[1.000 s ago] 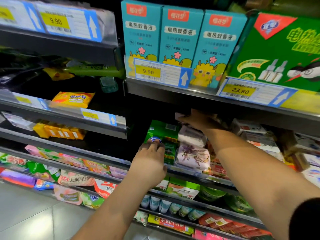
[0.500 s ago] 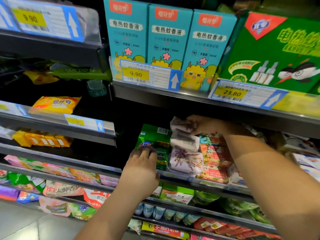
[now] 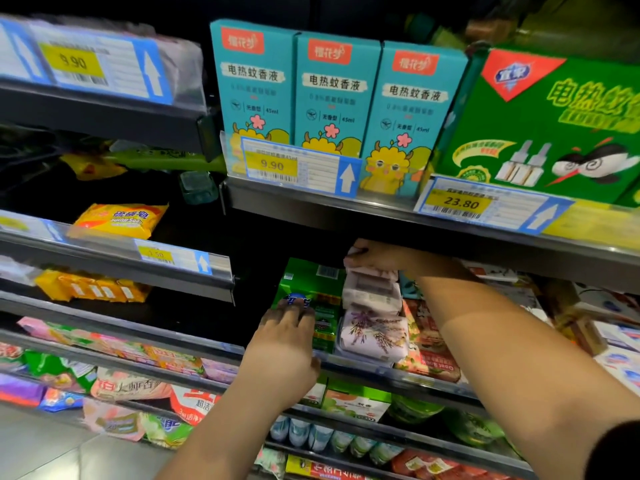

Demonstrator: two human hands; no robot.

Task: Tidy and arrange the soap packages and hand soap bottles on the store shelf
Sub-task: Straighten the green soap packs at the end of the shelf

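A stack of pale lilac soap packages (image 3: 375, 308) with a lavender print stands on the middle shelf (image 3: 363, 367). My right hand (image 3: 375, 256) rests on top of the stack, fingers curled over the small top package. To the left stand green soap boxes (image 3: 313, 292). My left hand (image 3: 287, 344) reaches to them, fingertips touching the front of the green boxes beside a blue round label. Red and pink soap packages (image 3: 431, 344) stand right of the lilac stack, partly behind my right forearm.
Teal mosquito-liquid boxes (image 3: 332, 98) and a large green box (image 3: 554, 126) fill the shelf above, close over my right hand. Yellow soap packs (image 3: 121, 220) lie on the left shelves. Lower shelves hold bagged soaps (image 3: 128, 389) and small bottles (image 3: 322, 436). Grey floor tiles at bottom left.
My right hand drew the top lilac package forward onto the stack and now sits over it. My left hand stayed at the green boxes. The view shifted slightly.
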